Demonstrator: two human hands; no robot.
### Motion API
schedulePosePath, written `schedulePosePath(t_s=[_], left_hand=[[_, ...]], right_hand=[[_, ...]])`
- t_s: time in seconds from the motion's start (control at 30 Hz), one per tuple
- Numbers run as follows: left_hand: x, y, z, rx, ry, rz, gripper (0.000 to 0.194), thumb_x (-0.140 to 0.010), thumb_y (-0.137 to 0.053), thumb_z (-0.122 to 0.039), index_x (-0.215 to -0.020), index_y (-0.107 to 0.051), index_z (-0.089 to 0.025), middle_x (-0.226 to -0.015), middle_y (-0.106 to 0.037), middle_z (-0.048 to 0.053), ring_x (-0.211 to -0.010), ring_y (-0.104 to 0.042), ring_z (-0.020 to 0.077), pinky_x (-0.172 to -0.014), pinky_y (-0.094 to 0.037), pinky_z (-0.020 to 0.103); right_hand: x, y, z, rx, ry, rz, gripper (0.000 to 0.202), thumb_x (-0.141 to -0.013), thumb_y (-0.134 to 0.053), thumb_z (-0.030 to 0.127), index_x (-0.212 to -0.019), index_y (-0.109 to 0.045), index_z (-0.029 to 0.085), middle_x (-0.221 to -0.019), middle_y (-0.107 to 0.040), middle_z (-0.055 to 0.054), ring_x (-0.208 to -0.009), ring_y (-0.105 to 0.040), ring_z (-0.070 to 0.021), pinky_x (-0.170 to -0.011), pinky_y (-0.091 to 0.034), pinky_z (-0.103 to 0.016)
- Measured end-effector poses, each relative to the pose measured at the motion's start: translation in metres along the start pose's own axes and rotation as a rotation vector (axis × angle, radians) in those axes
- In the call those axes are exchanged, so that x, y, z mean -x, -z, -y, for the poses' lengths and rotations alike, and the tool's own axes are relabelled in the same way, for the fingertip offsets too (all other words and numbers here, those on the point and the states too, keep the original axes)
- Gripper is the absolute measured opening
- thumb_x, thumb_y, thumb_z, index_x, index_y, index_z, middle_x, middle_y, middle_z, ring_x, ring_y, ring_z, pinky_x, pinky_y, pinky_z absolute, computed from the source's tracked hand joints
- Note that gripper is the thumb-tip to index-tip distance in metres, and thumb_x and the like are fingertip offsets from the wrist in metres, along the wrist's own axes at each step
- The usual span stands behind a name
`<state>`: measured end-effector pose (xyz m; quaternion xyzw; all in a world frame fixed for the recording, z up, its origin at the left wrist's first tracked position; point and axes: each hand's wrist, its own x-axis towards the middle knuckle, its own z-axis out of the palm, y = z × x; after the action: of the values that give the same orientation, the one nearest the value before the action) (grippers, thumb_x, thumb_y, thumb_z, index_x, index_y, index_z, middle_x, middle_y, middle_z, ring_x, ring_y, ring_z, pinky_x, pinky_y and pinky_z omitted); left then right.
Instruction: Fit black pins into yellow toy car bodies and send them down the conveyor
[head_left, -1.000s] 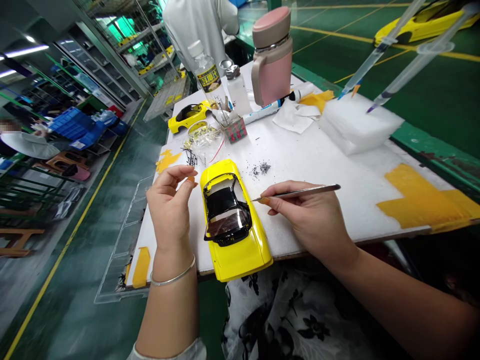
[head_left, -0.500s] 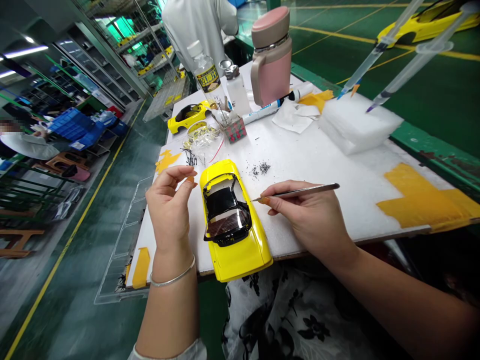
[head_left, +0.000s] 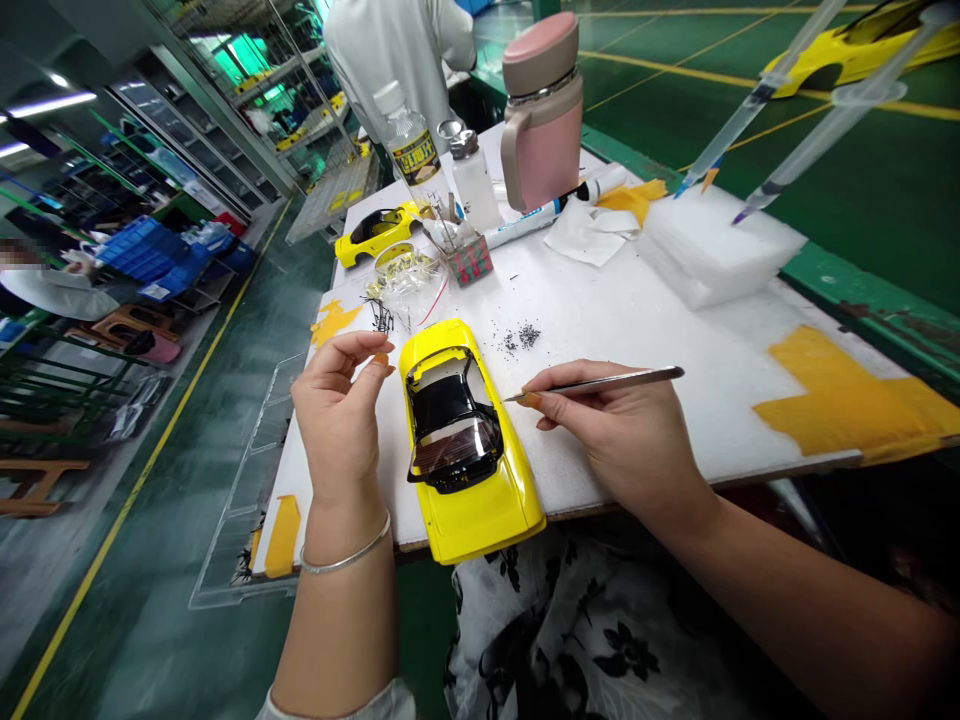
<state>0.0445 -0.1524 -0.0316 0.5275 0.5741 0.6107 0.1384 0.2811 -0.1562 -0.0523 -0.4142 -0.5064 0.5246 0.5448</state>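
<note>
A yellow model car body (head_left: 469,450) with a dark window insert lies on the white worktable (head_left: 637,320), its rear hanging over the near edge. My right hand (head_left: 615,430) grips metal tweezers (head_left: 600,383), their tip pointing left at the car's right side. To the left of the car my left hand (head_left: 341,410) is raised, thumb and fingertips pinched together; whether something tiny is between them I cannot tell. A small heap of tiny black parts (head_left: 523,338) lies just beyond the car.
At the back stand a pink flask (head_left: 541,115), a clear bottle (head_left: 409,145), a small white bottle (head_left: 476,180), a marker pen (head_left: 551,208) and a second yellow car body (head_left: 379,230). White foam blocks (head_left: 712,250) hold two syringes. A person in white stands behind the table.
</note>
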Motion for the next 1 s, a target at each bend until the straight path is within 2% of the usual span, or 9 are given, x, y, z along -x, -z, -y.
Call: schedulePosePath(t_s=[0.4,1.0], left_hand=[[0.0001,0.0016,0.002,-0.025,-0.006,0.012,0.018,-0.077,-0.072,-0.018,-0.094,-0.076,-0.021,-0.095,-0.073,0.003,-0.095,-0.07,0.0177,-0.081,-0.057,0.026],[-0.0001,0.0012,0.0021,-0.043,0.005,0.008,0.018,-0.076,-0.072,-0.02,-0.094,-0.075,-0.021,-0.096,-0.072,0.003,-0.095,-0.07,0.0179,-0.079,-0.058,0.026]], right_hand=[[0.0006,-0.0013,0.0009,0.014,-0.014,0.001,0.003,-0.078,-0.078,0.017,-0.077,-0.08,0.02,-0.075,-0.078,-0.003,-0.061,-0.071,-0.0141,-0.055,-0.06,-0.022],[0.0001,-0.0014,0.0012,0.026,-0.016,-0.006,0.001,-0.077,-0.08,0.018,-0.077,-0.081,0.019,-0.074,-0.077,-0.003,-0.059,-0.069,-0.0137,-0.055,-0.061,-0.022]])
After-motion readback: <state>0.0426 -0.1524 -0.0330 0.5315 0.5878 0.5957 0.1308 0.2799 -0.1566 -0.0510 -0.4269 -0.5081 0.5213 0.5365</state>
